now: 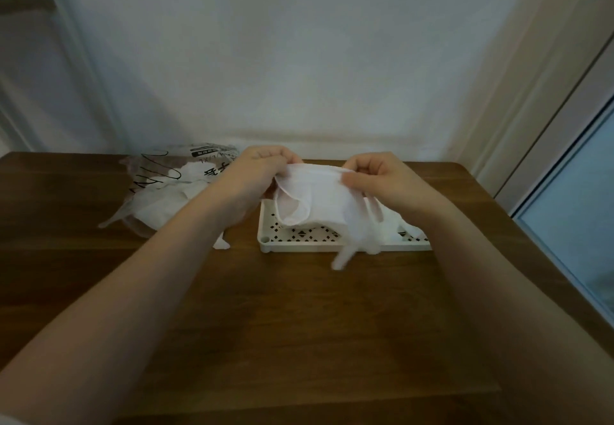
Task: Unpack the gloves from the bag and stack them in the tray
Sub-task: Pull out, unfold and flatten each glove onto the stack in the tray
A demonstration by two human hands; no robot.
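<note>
A thin white glove (pixel 319 199) hangs above the white perforated tray (pixel 300 246). My left hand (pixel 262 167) pinches its cuff on the left and my right hand (pixel 378 175) pinches the cuff on the right. The glove's fingers dangle blurred past the tray's front rim. More white gloves (pixel 395 222) lie in the tray's right part, partly hidden by my right wrist. The clear printed bag (pixel 166 185) lies left of the tray with several white gloves inside it.
A brown wooden table (pixel 299 318) carries everything. A white wall stands right behind it, a glass door at the right. One glove tip (pixel 222 244) pokes out below my left forearm, between bag and tray.
</note>
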